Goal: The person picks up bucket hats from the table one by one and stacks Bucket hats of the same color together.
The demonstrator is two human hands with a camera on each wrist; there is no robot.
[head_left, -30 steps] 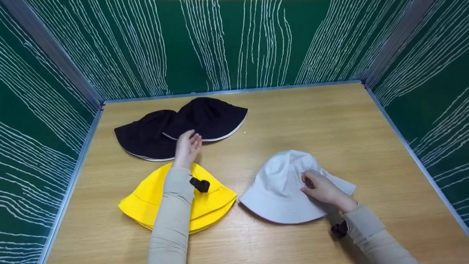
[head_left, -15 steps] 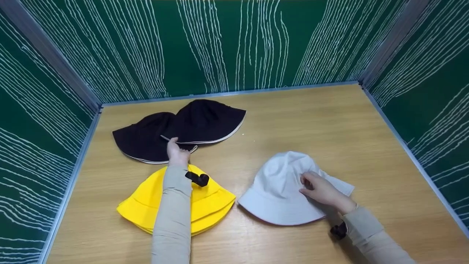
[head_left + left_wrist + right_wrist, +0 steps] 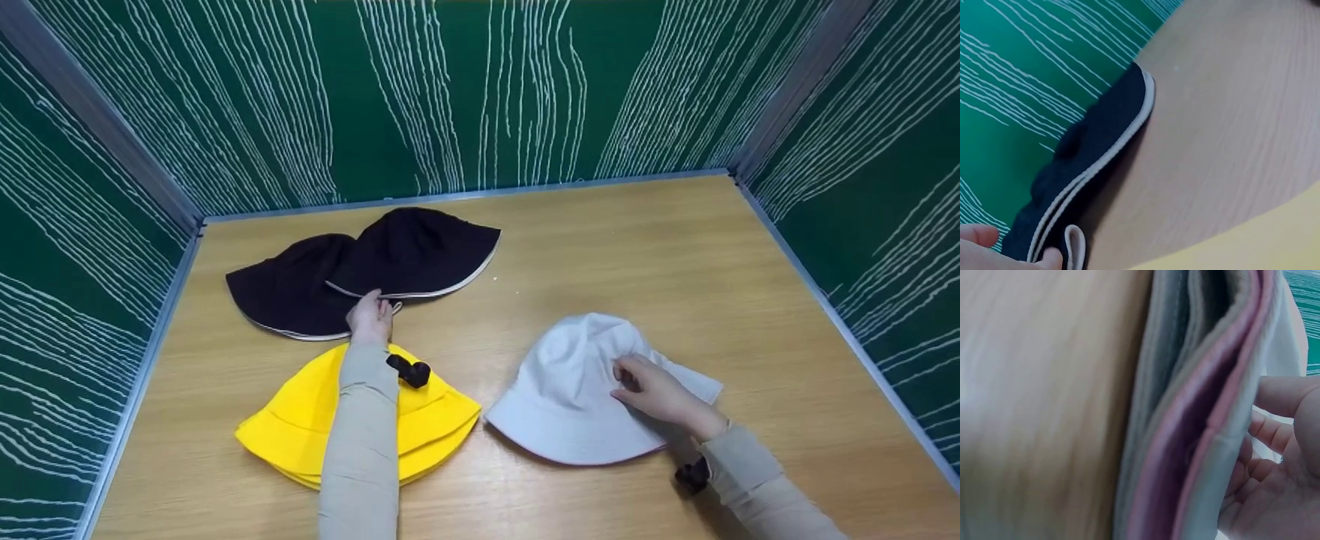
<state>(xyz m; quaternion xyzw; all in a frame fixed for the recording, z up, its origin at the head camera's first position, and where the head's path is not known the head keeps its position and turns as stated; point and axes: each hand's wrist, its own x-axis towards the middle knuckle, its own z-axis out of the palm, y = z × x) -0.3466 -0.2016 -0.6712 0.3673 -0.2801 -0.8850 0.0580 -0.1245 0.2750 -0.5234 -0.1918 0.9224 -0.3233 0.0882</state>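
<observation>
Two black bucket hats with pale piping overlap at the back left, the right-hand black hat (image 3: 420, 251) lying partly over the left-hand black hat (image 3: 289, 281). My left hand (image 3: 370, 319) grips the front brim of the upper one, its thumb at the piped edge; the left wrist view shows the brim (image 3: 1100, 160) beside my fingertips. Over a white bucket hat (image 3: 562, 397) on the right, my right hand (image 3: 660, 390) rests with loosely curled fingers. Pink-edged layered brims (image 3: 1207, 433) stand close to that hand in the right wrist view.
Stacked yellow bucket hats (image 3: 300, 412) lie under my left forearm, close to the white hat's left tip. The wooden table (image 3: 637, 247) is bounded by green walls (image 3: 517, 90) with white wavy lines and metal edging.
My left hand has come down from above the upper black hat's brim to its front edge and taken hold there. My right hand stays at the white hat. The view tilts slightly upward.
</observation>
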